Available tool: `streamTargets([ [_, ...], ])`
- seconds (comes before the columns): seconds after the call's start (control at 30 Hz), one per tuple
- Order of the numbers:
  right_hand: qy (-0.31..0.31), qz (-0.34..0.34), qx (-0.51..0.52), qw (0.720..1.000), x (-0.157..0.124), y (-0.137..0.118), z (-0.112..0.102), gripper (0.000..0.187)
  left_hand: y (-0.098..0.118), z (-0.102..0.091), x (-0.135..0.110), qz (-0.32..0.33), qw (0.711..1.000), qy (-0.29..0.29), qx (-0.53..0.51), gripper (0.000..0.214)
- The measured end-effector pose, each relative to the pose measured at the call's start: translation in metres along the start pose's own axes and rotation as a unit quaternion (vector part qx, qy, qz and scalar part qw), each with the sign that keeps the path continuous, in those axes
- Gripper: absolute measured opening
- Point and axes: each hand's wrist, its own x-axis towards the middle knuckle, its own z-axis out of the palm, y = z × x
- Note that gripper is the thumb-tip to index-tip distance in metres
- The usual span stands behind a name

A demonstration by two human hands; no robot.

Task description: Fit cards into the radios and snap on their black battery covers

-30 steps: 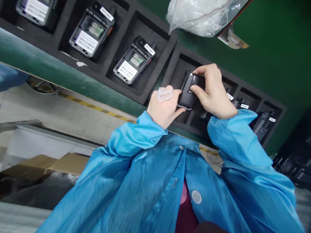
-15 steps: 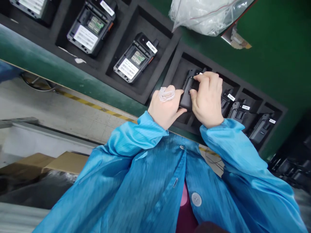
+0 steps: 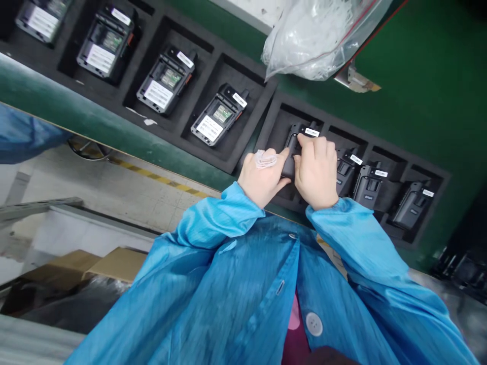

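Note:
A black handheld radio [image 3: 294, 144] sits in the first slot of the right foam tray [image 3: 403, 154]. My left hand [image 3: 262, 177] grips its left side, with a small clear plastic piece [image 3: 265, 159] over the fingers. My right hand [image 3: 315, 170] is curled over the radio's back, fingers pressing down on it. Most of the radio is hidden under my hands.
Three more closed radios [image 3: 369, 185] fill the slots to the right. The left foam tray [image 3: 114, 101] holds several open-backed radios [image 3: 219, 115] with white labels. A clear plastic bag [image 3: 315, 35] lies on the green table behind. Cardboard boxes [image 3: 110, 263] stand on the floor at the left.
The radio has gone from tilted up in my hands to lying down in its slot. My right hand has slid over its back. The view has shifted, showing more trays at the left.

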Motion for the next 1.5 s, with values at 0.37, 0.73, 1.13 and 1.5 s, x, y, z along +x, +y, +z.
streamTargets([
  [0.37, 0.208, 0.063, 0.278, 0.936, -0.030, 0.030, -0.026, 0.044, 0.016, -0.009, 0.020, -0.013, 0.999, 0.021, 0.029, 0.058],
  [0.73, 0.120, 0.117, 0.206, 0.964, -0.185, 0.057, -0.013, 0.020, 0.055, 0.005, 0.054, -0.126, 0.978, -0.071, 0.149, 0.044],
  [1.13, 0.126, 0.124, 0.121, 0.977, -0.189, 0.060, 0.012, 0.029, 0.014, -0.013, 0.059, -0.189, 0.978, -0.050, 0.068, 0.039],
  [1.5, 0.089, 0.125, 0.129, 0.980, -0.188, 0.065, 0.004, 0.027, 0.010, -0.037, 0.021, -0.282, 0.951, -0.041, 0.120, 0.048],
])
